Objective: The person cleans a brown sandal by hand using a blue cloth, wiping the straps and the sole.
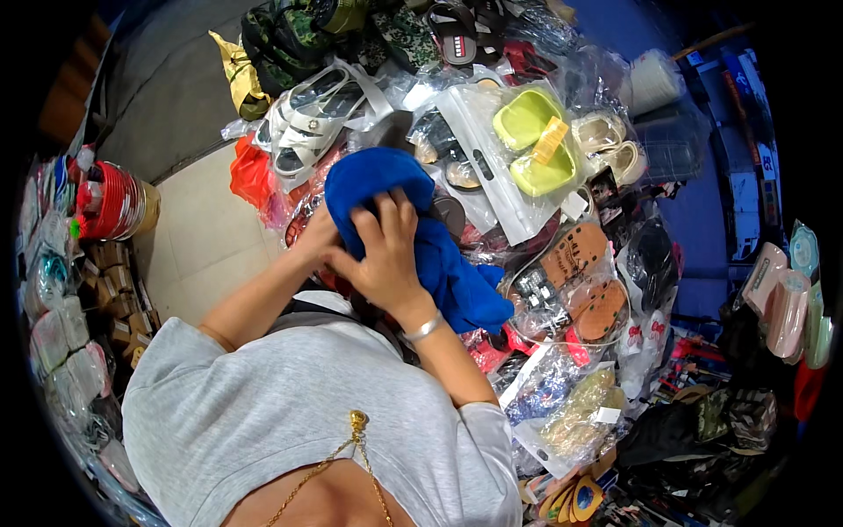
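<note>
A royal-blue cloth (pixel 454 277) is bunched up in front of my chest, its upper part rounded and its loose end hanging to the right. My right hand (pixel 385 253), with a silver bangle at the wrist, presses curled fingers into the rounded part and grips it. My left hand (pixel 319 237) reaches in from the left against the cloth's underside. Its fingers are hidden, so what they hold does not show. Whether something lies inside the cloth cannot be seen. Just beyond are white strappy sandals (pixel 313 122) and lime-green clogs (pixel 537 145) in clear plastic bags.
Bagged footwear is heaped ahead and to the right, with brown slippers (pixel 579 277) and cream shoes (pixel 609 145). Camouflage shoes (pixel 290 39) lie at the far side. Red stacked goods (pixel 108 201) stand on the left beside a pale tiled floor (pixel 204 217). Pink tumblers (pixel 787 313) hang at right.
</note>
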{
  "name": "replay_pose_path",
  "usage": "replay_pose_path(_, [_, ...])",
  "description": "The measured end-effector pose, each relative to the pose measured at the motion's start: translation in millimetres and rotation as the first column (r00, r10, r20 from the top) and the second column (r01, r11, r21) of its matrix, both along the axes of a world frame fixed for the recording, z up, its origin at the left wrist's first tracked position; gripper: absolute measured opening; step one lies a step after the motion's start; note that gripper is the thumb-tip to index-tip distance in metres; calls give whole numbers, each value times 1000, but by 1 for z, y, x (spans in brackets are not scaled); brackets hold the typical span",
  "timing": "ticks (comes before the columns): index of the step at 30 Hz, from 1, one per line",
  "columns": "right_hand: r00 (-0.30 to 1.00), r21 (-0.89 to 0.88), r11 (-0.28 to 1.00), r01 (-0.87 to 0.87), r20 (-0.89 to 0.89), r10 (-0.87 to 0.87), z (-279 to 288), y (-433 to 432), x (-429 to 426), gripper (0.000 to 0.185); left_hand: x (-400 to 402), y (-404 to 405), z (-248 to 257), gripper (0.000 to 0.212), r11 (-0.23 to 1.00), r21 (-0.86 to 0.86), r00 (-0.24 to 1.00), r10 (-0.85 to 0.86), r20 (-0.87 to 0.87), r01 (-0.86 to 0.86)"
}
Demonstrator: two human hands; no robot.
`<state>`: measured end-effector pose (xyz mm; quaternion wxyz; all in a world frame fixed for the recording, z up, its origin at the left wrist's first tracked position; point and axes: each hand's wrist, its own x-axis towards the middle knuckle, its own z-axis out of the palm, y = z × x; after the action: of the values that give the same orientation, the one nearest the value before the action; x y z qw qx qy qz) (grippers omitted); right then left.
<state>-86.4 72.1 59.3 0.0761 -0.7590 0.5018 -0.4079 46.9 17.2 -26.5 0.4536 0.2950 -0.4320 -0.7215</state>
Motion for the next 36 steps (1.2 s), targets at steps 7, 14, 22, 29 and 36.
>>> replay_pose_path(7, [904, 289, 920, 264, 259, -341, -38, -66, -77, 32, 6, 28, 34, 57, 988, -127, 960, -46, 278, 84])
replay_pose_path(14, [990, -129, 982, 138, 60, -131, -7, -9, -32, 40, 17, 17, 30, 54, 984, -176, 922, 91, 376, -26])
replay_pose_path(22, [987, -58, 985, 161, 18, -160, -6, -56, -40, 41, 11, 27, 34, 52, 941, -279, 847, -13, 531, 190])
replay_pose_path(29, [956, 34, 971, 236, 173, -239, 9, -48, -55, 38, 27, 32, 47, 54, 945, -244, 855, -65, 515, 219])
replay_pose_path(36, [988, -43, 991, 129, -86, -132, 2, -43, -38, 31, 26, 30, 42, 50, 934, -289, 860, -36, 509, 210])
